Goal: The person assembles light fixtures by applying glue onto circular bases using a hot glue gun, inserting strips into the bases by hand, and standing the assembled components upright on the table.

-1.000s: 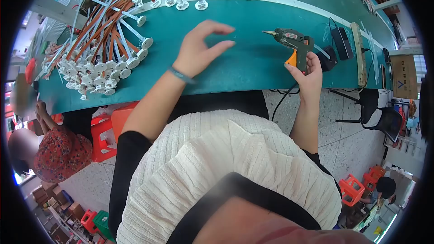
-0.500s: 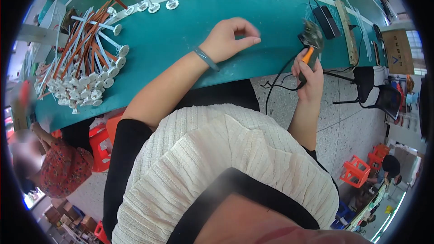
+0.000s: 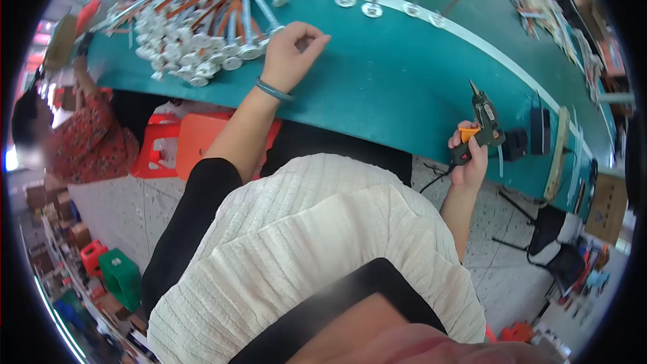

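My right hand (image 3: 470,155) is wrapped round the handle of a dark green hot glue gun (image 3: 486,118), over the green table's right part. Its orange trigger shows under the fingers, its nozzle points up and away, and a clear glue stick hangs from its rear. A cord runs down from the handle. My left hand (image 3: 290,57), with a bluish bangle (image 3: 273,89) at the wrist, is held over the table. Its fingers are curled in, thumb tip against the index finger, nothing visible in them. Just left of it lies a pile of orange and clear sticks with white round bases (image 3: 178,47).
Several upright sticks on white discs (image 3: 372,10) line the table's far edge strip. A black box-shaped adapter (image 3: 540,129) and a wooden strip (image 3: 558,152) lie at right. A co-worker in a red patterned top (image 3: 87,138) sits at left, near red stools (image 3: 199,145).
My view has turned to the right. My left hand has come closer to the stick pile, thumb and fingers now together. The glue gun has swung so that its nozzle points away from me.
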A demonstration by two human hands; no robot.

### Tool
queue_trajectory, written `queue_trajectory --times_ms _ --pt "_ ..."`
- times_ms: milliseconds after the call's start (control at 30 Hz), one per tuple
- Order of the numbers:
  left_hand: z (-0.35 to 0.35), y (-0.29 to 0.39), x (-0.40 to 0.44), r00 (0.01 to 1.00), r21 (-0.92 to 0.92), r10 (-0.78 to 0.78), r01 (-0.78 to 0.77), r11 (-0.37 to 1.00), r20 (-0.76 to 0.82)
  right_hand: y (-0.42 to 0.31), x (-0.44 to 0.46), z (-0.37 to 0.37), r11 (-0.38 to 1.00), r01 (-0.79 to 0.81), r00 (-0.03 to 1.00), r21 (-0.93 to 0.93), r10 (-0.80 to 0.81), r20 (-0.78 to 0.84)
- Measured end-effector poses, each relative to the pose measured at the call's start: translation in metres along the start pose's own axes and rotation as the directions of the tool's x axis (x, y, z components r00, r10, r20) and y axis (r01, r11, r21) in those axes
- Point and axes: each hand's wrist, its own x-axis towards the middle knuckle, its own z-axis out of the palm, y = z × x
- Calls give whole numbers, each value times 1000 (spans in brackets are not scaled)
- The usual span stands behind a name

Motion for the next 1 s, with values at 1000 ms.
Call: queue_trajectory --times_ms 1000 --pt "-40 -32 214 852 -461 99 177 869 514 5 8 6 980 -109 965 -164 64 -256"
